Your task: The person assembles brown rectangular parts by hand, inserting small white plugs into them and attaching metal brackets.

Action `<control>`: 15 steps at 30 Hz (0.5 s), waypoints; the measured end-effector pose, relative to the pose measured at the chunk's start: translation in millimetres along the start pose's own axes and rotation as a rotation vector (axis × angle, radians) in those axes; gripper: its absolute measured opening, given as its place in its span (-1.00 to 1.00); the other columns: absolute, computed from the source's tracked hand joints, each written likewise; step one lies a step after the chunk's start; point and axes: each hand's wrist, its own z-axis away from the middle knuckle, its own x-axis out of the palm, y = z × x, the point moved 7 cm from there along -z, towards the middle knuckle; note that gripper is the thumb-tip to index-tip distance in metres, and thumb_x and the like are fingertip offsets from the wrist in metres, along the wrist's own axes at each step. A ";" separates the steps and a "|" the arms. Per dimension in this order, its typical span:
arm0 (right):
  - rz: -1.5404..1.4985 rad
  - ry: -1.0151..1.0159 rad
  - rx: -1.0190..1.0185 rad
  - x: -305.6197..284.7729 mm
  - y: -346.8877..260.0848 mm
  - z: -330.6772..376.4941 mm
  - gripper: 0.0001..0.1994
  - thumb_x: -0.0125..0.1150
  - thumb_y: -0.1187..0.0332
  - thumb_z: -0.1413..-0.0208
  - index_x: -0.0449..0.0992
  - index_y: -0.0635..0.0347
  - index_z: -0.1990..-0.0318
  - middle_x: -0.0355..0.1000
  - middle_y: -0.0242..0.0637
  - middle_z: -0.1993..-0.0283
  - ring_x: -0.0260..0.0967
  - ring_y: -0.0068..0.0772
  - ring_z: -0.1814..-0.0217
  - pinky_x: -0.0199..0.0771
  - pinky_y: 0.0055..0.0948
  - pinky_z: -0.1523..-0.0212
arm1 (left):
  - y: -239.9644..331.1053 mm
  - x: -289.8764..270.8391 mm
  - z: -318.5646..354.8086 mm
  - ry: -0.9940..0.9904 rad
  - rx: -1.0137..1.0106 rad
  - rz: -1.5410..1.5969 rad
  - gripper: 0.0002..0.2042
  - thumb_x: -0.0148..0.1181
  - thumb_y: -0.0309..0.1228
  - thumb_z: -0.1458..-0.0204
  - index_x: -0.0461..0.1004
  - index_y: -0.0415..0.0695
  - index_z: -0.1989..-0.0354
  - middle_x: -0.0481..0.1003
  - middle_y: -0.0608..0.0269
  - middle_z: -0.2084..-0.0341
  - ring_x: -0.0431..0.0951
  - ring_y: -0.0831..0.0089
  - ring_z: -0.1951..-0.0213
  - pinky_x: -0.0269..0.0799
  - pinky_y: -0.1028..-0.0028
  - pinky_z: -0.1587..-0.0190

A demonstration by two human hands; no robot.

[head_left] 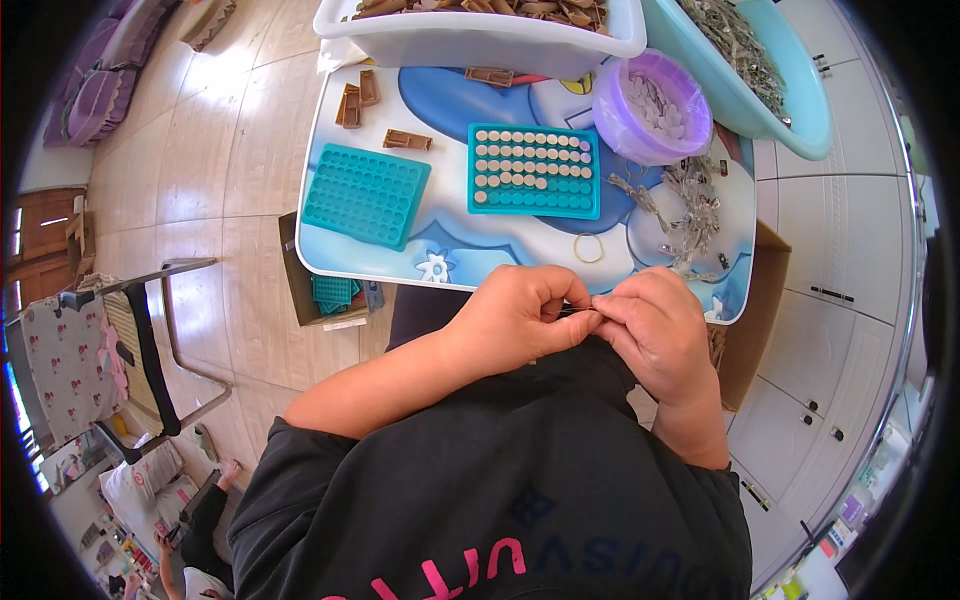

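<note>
Both hands meet just off the worktop's (440, 262) near edge: left hand (515, 320) and right hand (655, 325) pinch a thin metal piece (580, 311) between fingertips. It looks light, stiff, small, likely slippery; best gripped at its ends.

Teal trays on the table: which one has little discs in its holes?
The right teal tray, beside the purple bowl. Discs fill most of its rows; the left teal tray has empty holes.

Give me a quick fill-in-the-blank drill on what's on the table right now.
The left hand and right hand pinch a small part ____ them.
The filled teal tray lies to the ____ of the empty teal tray.
The purple bowl holds small ____ discs.

Missing: between; right; pale
</note>
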 end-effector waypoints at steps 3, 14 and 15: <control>-0.043 -0.002 0.011 1.5 2.5 1.2 -0.66 0.42 0.50 0.47 0.49 0.22 0.39 0.34 -0.30 0.45 0.30 -0.28 0.45 0.30 -0.40 0.48 | -3.5 0.9 0.5 -0.001 -0.005 0.025 -0.86 0.23 -0.40 0.05 0.48 -0.22 0.43 0.29 0.40 0.77 0.19 0.72 0.68 0.14 0.60 0.62; -0.175 0.122 0.205 0.4 14.5 5.7 -0.72 0.40 0.52 0.31 0.49 0.25 0.34 0.43 -0.24 0.38 0.37 -0.31 0.42 0.35 -0.48 0.43 | 1.1 -8.2 4.6 0.076 -0.041 -0.012 -0.86 0.18 -0.47 0.07 0.51 -0.22 0.33 0.27 0.47 0.76 0.22 0.75 0.63 0.11 0.62 0.60; -0.201 0.149 0.244 1.8 16.9 8.2 -0.73 0.38 0.54 0.27 0.48 0.26 0.33 0.44 -0.23 0.37 0.38 -0.32 0.41 0.36 -0.49 0.41 | 7.0 -10.9 5.6 0.128 0.046 -0.099 -0.85 0.19 -0.49 0.11 0.51 -0.21 0.33 0.25 0.45 0.78 0.23 0.71 0.65 0.12 0.59 0.60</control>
